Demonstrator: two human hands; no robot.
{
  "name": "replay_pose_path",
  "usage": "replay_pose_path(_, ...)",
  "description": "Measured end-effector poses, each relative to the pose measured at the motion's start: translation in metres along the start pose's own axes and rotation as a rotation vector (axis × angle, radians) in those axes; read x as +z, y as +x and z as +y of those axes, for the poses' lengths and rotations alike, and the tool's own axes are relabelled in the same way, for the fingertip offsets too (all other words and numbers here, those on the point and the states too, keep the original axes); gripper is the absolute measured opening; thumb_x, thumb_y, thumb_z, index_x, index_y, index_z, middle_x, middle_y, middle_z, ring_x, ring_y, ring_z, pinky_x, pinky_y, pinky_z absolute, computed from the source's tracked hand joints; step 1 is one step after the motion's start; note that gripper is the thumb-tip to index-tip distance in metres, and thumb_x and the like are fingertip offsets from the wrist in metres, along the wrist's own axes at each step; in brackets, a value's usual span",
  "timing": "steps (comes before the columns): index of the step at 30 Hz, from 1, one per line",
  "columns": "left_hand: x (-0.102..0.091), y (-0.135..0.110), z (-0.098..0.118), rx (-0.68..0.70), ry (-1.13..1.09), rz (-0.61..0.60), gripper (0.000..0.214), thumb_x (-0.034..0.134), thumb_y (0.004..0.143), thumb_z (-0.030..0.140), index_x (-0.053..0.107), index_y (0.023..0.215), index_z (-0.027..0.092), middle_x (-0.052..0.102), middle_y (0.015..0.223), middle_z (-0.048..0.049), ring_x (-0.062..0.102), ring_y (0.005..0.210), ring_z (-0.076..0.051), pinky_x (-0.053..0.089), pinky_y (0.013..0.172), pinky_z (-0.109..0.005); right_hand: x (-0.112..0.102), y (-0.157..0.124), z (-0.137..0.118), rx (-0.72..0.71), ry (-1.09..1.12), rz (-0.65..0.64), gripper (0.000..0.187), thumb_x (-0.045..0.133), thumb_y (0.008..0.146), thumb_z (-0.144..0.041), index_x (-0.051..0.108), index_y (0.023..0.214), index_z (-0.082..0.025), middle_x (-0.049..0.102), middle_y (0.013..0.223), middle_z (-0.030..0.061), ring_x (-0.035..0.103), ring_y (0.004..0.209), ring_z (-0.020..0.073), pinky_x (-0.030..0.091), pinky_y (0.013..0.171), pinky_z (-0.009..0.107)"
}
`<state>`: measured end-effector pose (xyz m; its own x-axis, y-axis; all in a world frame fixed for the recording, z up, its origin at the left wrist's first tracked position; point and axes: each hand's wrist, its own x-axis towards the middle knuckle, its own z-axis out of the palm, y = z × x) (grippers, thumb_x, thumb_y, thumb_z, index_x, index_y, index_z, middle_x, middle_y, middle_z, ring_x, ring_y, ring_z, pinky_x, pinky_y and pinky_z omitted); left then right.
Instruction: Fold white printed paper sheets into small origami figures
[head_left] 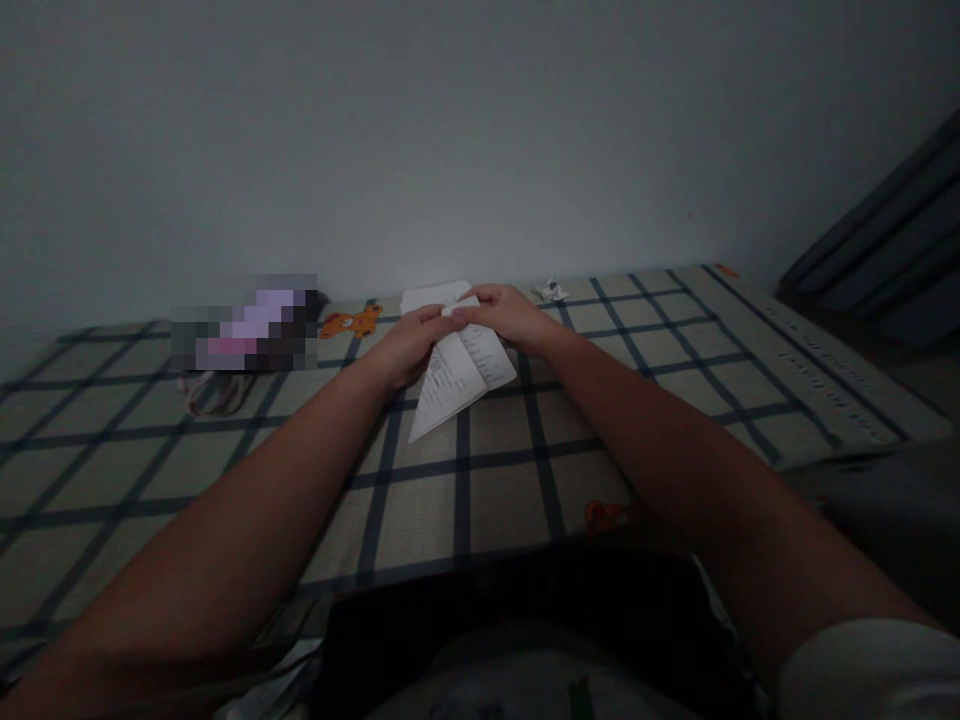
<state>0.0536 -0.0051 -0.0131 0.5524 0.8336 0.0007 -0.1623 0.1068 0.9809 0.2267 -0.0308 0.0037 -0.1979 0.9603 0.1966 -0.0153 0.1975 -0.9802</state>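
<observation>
A white printed paper (pixel 459 375), folded to a point toward me, lies on the checked bedsheet (pixel 660 360) near the wall. My left hand (pixel 409 345) rests on its left side with fingers pinched on the upper fold. My right hand (pixel 504 312) presses and pinches the same fold from the right. The fingertips of both hands meet at the paper's top edge. More white sheets (pixel 427 296) lie just behind the hands.
A small folded white paper figure (pixel 553 291) sits by the wall to the right of the hands. An orange bear print (pixel 351 322) marks the sheet at left. A blurred patch (pixel 244 322) and a looped cord (pixel 214 392) lie at far left. Dark furniture (pixel 885 260) stands at right.
</observation>
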Motion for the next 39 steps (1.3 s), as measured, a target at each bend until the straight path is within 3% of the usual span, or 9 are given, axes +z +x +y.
replay_pose_path(5, 0.004, -0.001, 0.006, 0.004, -0.096, -0.02, 0.021, 0.067, 0.065, 0.014, 0.068, 0.086, 0.014, 0.067, 0.071, -0.0016, 0.06, 0.058, -0.013, 0.048, 0.055, -0.022, 0.0, -0.001, -0.001, 0.071, 0.126, -0.029, 0.005, 0.068, 0.081, -0.017, 0.067, 0.084, -0.014, 0.069, 0.074, 0.0009, 0.061, 0.061, 0.0107, 0.049, 0.058, 0.022)
replay_pose_path(10, 0.001, -0.003, 0.016, -0.065, -0.166, 0.011, 0.021, 0.063, 0.065, 0.02, 0.068, 0.084, 0.011, 0.069, 0.074, -0.0052, 0.063, 0.063, -0.016, 0.05, 0.06, -0.027, -0.005, 0.001, 0.0, 0.104, 0.246, -0.053, 0.008, 0.063, 0.086, -0.019, 0.065, 0.092, -0.014, 0.071, 0.082, 0.0043, 0.066, 0.071, 0.0141, 0.055, 0.067, 0.027)
replay_pose_path(16, 0.0, -0.005, 0.015, 0.161, -0.039, 0.193, 0.01, 0.072, 0.065, 0.019, 0.067, 0.07, 0.012, 0.065, 0.064, -0.0014, 0.058, 0.054, -0.012, 0.043, 0.055, -0.025, -0.011, 0.009, 0.004, -0.101, -0.045, 0.125, 0.039, 0.078, 0.072, -0.021, 0.064, 0.109, -0.019, 0.067, 0.109, 0.0042, 0.062, 0.089, 0.0125, 0.052, 0.08, 0.026)
replay_pose_path(19, 0.0, -0.003, 0.013, 0.189, -0.071, 0.174, 0.017, 0.077, 0.063, 0.021, 0.069, 0.074, 0.01, 0.066, 0.065, -0.0022, 0.059, 0.052, -0.012, 0.042, 0.053, -0.025, -0.011, 0.011, 0.002, -0.204, -0.181, 0.126, 0.027, 0.077, 0.073, -0.023, 0.069, 0.097, -0.016, 0.069, 0.104, 0.0046, 0.061, 0.09, 0.0124, 0.049, 0.085, 0.026)
replay_pose_path(22, -0.001, -0.002, 0.012, 0.213, -0.072, 0.204, 0.021, 0.079, 0.065, 0.025, 0.067, 0.074, 0.011, 0.066, 0.066, -0.0026, 0.059, 0.053, -0.012, 0.042, 0.053, -0.025, -0.007, 0.008, -0.002, -0.158, -0.181, 0.08, 0.018, 0.067, 0.083, -0.032, 0.071, 0.091, -0.015, 0.071, 0.092, 0.005, 0.063, 0.084, 0.0121, 0.049, 0.077, 0.024)
replay_pose_path(26, -0.001, -0.002, 0.013, 0.226, -0.011, 0.262, 0.023, 0.08, 0.065, 0.029, 0.061, 0.067, 0.014, 0.063, 0.061, -0.0009, 0.056, 0.05, -0.012, 0.041, 0.051, -0.025, -0.001, 0.001, -0.011, -0.085, -0.17, 0.044, 0.034, 0.062, 0.086, -0.046, 0.071, 0.081, -0.014, 0.069, 0.077, 0.0036, 0.06, 0.069, 0.0108, 0.046, 0.063, 0.022)
replay_pose_path(33, 0.004, -0.005, 0.019, 0.237, 0.097, 0.308, 0.02, 0.078, 0.064, 0.024, 0.062, 0.074, 0.017, 0.062, 0.064, 0.002, 0.056, 0.054, -0.011, 0.042, 0.052, -0.022, -0.003, -0.003, -0.011, 0.048, -0.071, 0.018, 0.013, 0.068, 0.081, -0.025, 0.068, 0.078, -0.012, 0.062, 0.064, -0.0006, 0.054, 0.054, 0.0082, 0.04, 0.051, 0.021)
replay_pose_path(36, 0.004, -0.005, 0.019, 0.192, 0.055, 0.241, 0.027, 0.077, 0.065, 0.025, 0.07, 0.089, 0.015, 0.069, 0.075, -0.0024, 0.061, 0.061, -0.013, 0.045, 0.055, -0.023, -0.005, -0.003, -0.009, 0.076, -0.038, -0.022, 0.012, 0.067, 0.081, -0.023, 0.067, 0.076, -0.012, 0.062, 0.063, -0.0007, 0.053, 0.052, 0.0078, 0.04, 0.049, 0.02)
replay_pose_path(39, 0.004, -0.008, 0.02, 0.122, 0.057, 0.188, 0.021, 0.075, 0.067, 0.027, 0.071, 0.081, 0.012, 0.069, 0.072, -0.005, 0.061, 0.057, -0.014, 0.045, 0.053, -0.025, -0.005, -0.003, -0.009, 0.117, -0.046, -0.016, 0.011, 0.066, 0.08, -0.021, 0.066, 0.073, -0.012, 0.061, 0.061, -0.0011, 0.052, 0.05, 0.008, 0.039, 0.047, 0.021)
